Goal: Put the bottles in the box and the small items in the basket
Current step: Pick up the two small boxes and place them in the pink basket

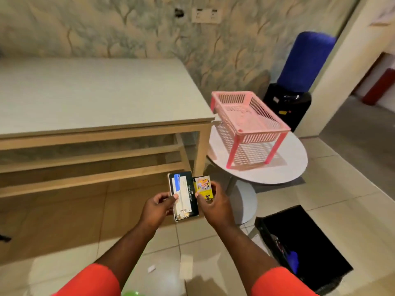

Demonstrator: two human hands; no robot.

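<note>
Head view. The step in hand appears to be carrying small items to the pink basket (pixel 259 137).

1. Item location. The stack of flat packs (pixel 183 195) and the yellow packet (pixel 204 190) are held in the air at lower centre of the frame, above the floor (pixel 128 242). They sit side by side, touching or nearly so.
2. Grip state. The left grip (pixel 159 207) pinches the stack near its lower left edge, thumb on the front face. The right grip (pixel 215 205) grasps the yellow packet, thumb on its front and fingers curled behind.
3. Pose. Both forearms reach forward from the bottom of the frame and converge, with the packs upright and their faces toward the camera.
4. Targets. The basket stands on its legs on the round white desk (pixel 288 159), right of centre, above and to the right of the grips. It looks empty. The black box (pixel 299 227) lies open on the floor at lower right with a blue item (pixel 292 260) inside. The long wooden desk (pixel 85 92) fills the left.
5. Recommended method. Square the loose stack before moving, since its layers look offset and could slide apart. Bring both grips over the basket rim and lower the items flat rather than dropping them.
</note>
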